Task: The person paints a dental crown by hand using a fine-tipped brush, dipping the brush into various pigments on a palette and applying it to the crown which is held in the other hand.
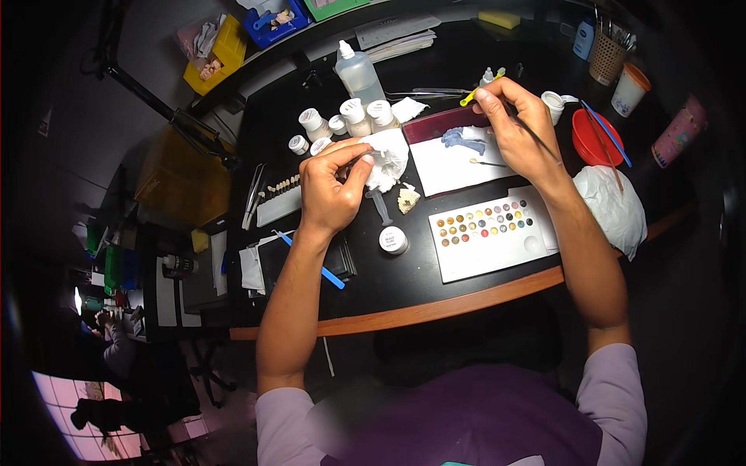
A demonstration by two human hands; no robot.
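My left hand is raised over the desk, thumb and forefinger pinched on something too small to make out. Behind those fingertips lies a crumpled white tissue. My right hand grips a thin dark-handled brush, its handle slanting back over the wrist; the tip is hard to see. By the right fingertips shows a yellow piece; whether it is held I cannot tell. Below that hand, a white palette sheet in a dark red case bears a bluish cloth and a small brush.
Nearer me is a white tray of coloured pots. A lidded jar, blue-handled tool and several jars stand around a clear bottle. At right are a red bowl and white bag.
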